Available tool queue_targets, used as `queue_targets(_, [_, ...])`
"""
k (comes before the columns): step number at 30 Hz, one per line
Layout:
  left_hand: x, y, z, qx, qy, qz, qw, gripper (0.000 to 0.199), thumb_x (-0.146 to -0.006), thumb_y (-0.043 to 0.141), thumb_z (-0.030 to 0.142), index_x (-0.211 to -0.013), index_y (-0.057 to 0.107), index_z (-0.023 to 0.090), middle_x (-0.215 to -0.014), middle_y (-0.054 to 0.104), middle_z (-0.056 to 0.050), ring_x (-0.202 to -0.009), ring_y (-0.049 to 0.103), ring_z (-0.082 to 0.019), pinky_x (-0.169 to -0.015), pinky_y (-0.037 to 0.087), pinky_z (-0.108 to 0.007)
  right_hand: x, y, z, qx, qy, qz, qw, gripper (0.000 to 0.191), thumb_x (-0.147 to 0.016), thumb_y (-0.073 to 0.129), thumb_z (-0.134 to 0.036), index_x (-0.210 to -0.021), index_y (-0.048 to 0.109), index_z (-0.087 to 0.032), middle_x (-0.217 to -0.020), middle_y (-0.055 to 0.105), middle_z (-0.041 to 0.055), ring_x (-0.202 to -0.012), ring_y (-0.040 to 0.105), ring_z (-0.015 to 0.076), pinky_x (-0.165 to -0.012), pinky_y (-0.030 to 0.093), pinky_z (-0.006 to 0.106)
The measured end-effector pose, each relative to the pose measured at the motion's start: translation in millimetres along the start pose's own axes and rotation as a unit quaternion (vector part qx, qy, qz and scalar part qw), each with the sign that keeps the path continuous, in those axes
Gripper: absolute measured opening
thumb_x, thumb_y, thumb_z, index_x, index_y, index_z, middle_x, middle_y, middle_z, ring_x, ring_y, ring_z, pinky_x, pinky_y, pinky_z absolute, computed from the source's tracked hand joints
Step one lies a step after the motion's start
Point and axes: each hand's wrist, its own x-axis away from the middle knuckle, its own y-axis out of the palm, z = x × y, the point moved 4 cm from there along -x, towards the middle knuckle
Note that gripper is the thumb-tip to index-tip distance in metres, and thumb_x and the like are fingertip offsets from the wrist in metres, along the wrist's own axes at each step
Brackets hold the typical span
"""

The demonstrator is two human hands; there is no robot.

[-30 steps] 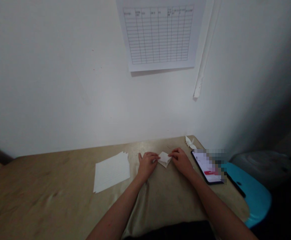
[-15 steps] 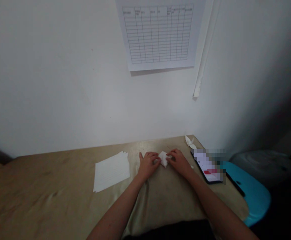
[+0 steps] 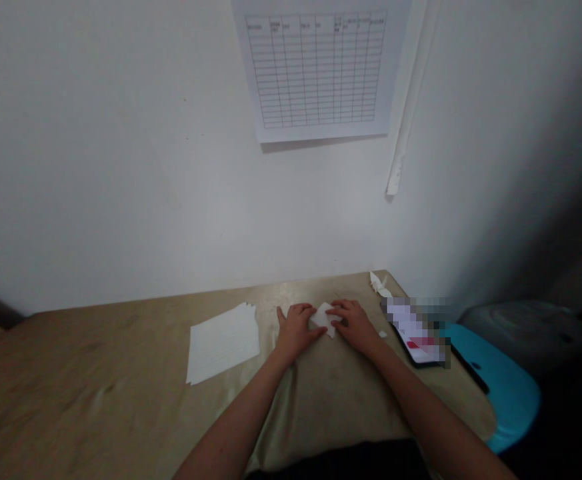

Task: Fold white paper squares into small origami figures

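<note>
A small folded piece of white paper [image 3: 325,315], roughly diamond-shaped, lies on the table between my two hands. My left hand [image 3: 297,328] holds its left side, the thumb at the lower edge and the fingers at the upper left. From the other side my right hand [image 3: 355,322] grips the paper's right edge with thumb and fingertips. Parts of the paper's edges are hidden under the fingers. A stack of white paper sheets [image 3: 225,344] lies to the left of my left hand.
Right of my hands lies a phone [image 3: 411,333] with its screen lit and partly blurred out. A folded white paper figure [image 3: 379,285] sits at the table's back right corner, a paper scrap [image 3: 383,334] nearer. Beyond the table edge stands a blue stool [image 3: 513,387]. The wall [image 3: 121,167] rises behind.
The folded paper now shows a wider face between my hands. My left thumb has shifted down and right onto its lower edge, and my right fingers have moved slightly left over it.
</note>
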Motion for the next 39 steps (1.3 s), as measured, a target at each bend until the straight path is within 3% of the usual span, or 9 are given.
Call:
queue_targets(7, [0, -2.0, 2, -0.021, -0.011, -0.02, 1.0, 0.045, -0.081, 0.07, 0.049, -0.12, 0.064, 0.027, -0.136, 0.059, -0.008, -0.131, 0.047, -0.03, -0.114, 0.001, -0.073, 0, 4, -1, 0.036, 0.026, -0.056, 0.997, 0.028, -0.087, 0.065, -0.029, -0.113, 0.073, -0.034, -0.137, 0.06, 0.0033, -0.126, 0.046, 0.0266, -0.108, 0.035, 0.046])
queue_targets(14, [2, -4.6, 7, -0.033, -0.002, -0.018, 0.999, 0.043, -0.082, 0.067, 0.055, -0.114, 0.065, 0.026, -0.134, 0.06, -0.008, -0.129, 0.048, -0.029, -0.115, 0.001, -0.072, 1, -1, -3, 0.008, 0.038, -0.057, 0.998, 0.024, -0.083, 0.07, -0.03, -0.106, 0.076, -0.029, -0.128, 0.065, 0.0041, -0.122, 0.049, 0.0242, -0.107, 0.036, 0.041])
queue_targets(19, [2, -1.4, 5, -0.047, 0.007, -0.03, 0.998, 0.05, -0.081, 0.068, 0.055, -0.126, 0.06, 0.035, -0.139, 0.056, -0.005, -0.132, 0.045, -0.029, -0.114, 0.001, -0.073, 0, -5, -3, -0.003, 0.021, -0.024, 0.999, 0.027, -0.082, 0.067, -0.021, -0.108, 0.074, -0.021, -0.118, 0.069, 0.0069, -0.117, 0.052, 0.0217, -0.105, 0.039, 0.036])
queue_targets(23, [2, 1.1, 5, -0.082, 0.019, -0.05, 0.995, 0.046, -0.083, 0.065, 0.057, -0.127, 0.061, 0.044, -0.146, 0.049, -0.003, -0.136, 0.039, -0.033, -0.112, 0.004, -0.076, -1, -6, 2, 0.043, 0.022, -0.006, 0.999, 0.02, -0.085, 0.064, -0.021, -0.1, 0.077, -0.022, -0.116, 0.067, 0.0083, -0.117, 0.051, 0.0225, -0.105, 0.038, 0.037])
queue_targets(32, [0, 3.4, 6, -0.128, 0.034, -0.038, 0.99, 0.051, -0.087, 0.055, 0.062, -0.137, 0.05, 0.051, -0.156, 0.037, -0.006, -0.142, 0.032, -0.035, -0.11, 0.009, -0.078, 3, 1, -3, 0.126, 0.069, -0.035, 0.989, 0.041, -0.092, 0.057, -0.023, -0.128, 0.063, -0.04, -0.133, 0.052, 0.0087, -0.128, 0.041, 0.026, -0.105, 0.035, 0.041])
queue_targets(39, [-4, 5.2, 7, -0.142, 0.013, -0.025, 0.989, 0.049, -0.087, 0.058, 0.059, -0.134, 0.054, 0.048, -0.156, 0.037, -0.005, -0.141, 0.032, -0.035, -0.111, 0.008, -0.077, 3, 2, -8, 0.166, 0.094, -0.07, 0.979, 0.046, -0.094, 0.05, -0.022, -0.136, 0.055, -0.043, -0.143, 0.045, 0.0088, -0.135, 0.034, 0.0267, -0.109, 0.031, 0.042])
